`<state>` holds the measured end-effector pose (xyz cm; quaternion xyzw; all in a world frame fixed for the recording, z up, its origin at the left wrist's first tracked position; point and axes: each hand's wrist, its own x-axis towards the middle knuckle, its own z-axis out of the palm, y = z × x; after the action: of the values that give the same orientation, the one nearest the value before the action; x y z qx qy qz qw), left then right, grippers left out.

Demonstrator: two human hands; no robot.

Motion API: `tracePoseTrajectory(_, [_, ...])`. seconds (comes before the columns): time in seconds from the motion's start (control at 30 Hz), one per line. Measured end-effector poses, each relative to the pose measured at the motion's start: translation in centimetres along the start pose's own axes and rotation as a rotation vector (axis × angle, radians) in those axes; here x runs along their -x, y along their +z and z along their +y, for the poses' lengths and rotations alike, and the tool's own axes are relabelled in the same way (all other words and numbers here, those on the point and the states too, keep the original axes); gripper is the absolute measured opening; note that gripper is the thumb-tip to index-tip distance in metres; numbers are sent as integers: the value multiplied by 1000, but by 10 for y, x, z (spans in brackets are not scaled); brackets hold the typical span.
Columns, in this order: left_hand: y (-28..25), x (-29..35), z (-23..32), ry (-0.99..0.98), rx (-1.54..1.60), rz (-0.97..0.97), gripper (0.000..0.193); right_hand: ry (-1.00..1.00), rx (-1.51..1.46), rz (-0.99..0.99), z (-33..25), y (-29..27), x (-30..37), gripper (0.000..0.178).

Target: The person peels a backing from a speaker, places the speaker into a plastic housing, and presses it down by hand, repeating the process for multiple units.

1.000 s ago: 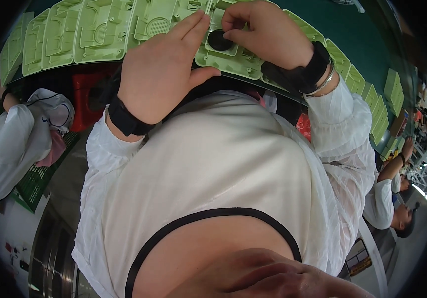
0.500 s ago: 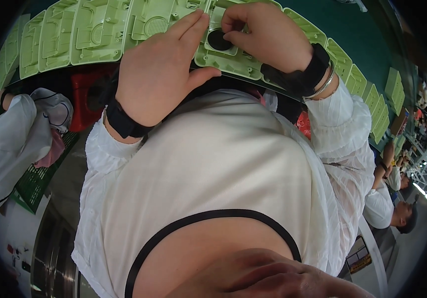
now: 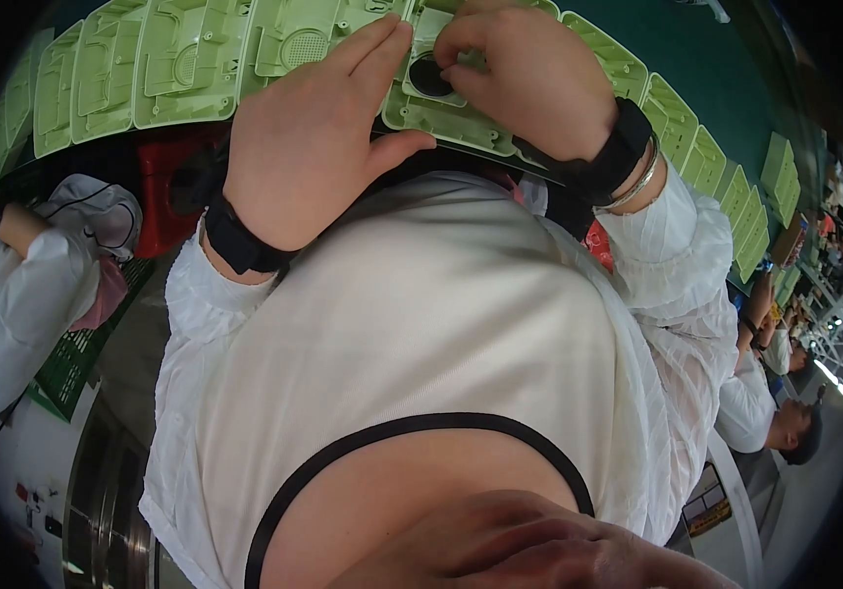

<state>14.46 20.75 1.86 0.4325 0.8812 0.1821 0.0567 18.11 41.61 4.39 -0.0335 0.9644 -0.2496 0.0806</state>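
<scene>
A pale green plastic housing [image 3: 449, 122] lies in front of me, with a round black disc [image 3: 431, 77] in its square recess. My left hand [image 3: 309, 147] lies palm down over the housing's left side, fingers stretched out and thumb spread towards the near edge. It grasps nothing visible. At the disc's right rim is my right hand [image 3: 537, 83], its thumb and forefinger curled into a pinch and the thumb tip touching the disc or just over it. Whatever those fingers hold, if anything, is hidden behind them. Black bands circle both wrists.
Similar green housings [image 3: 186, 64] stand in a row to the left, and more [image 3: 701, 162] line the right, on a dark green surface [image 3: 726, 69]. A red stool-like object [image 3: 161, 196] is below the edge. Co-workers [image 3: 14, 294] sit at left and right.
My right hand has shifted very slightly, still pinched at the disc; my left hand stays in place. The co-worker's arm at the left has moved.
</scene>
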Motion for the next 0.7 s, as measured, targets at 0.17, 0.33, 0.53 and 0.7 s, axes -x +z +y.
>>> tracePoseTrajectory(0.17, [-1, -1, 0, 11, -3, 9, 79, 21, 15, -7, 2, 6, 0, 9])
tracePoseTrajectory(0.33, [-2, 0, 1, -11, -9, -15, 79, 14, 116, -42, -4, 6, 1, 9])
tracePoseTrajectory(0.53, [-4, 0, 2, -22, 13, -27, 79, -59, 301, -32, -9, 10, 6, 11])
tracePoseTrajectory(0.7, [-4, 0, 2, -16, 9, -14, 77, -111, 431, -65, -14, 6, 9, 12])
